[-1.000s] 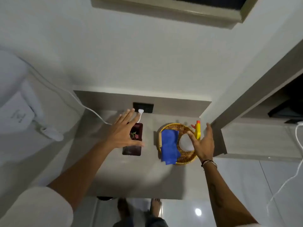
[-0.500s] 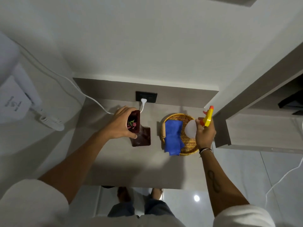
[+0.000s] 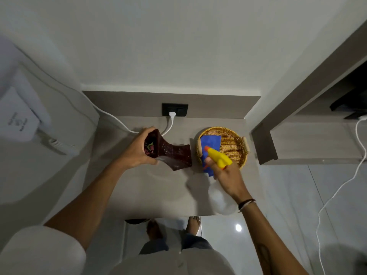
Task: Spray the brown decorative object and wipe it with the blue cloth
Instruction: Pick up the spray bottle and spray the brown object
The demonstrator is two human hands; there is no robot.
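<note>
The brown decorative object, a dark vase with a flared base, is tilted over the grey shelf. My left hand grips its upper end, where small leaves show inside the mouth. My right hand holds a spray bottle with a yellow head, orange nozzle and clear body, the nozzle pointing left toward the vase. The blue cloth lies draped over the left side of a round wicker basket, partly hidden behind the sprayer.
A grey shelf bears everything. A black wall socket holds a white plug whose cable runs left to a white appliance. A grey cabinet stands right. My bare feet show on the glossy floor below.
My left hand has tilted the vase so its base swings right. My right hand lifted the spray bottle out of the basket and brought it down and left, nozzle toward the vase.
</note>
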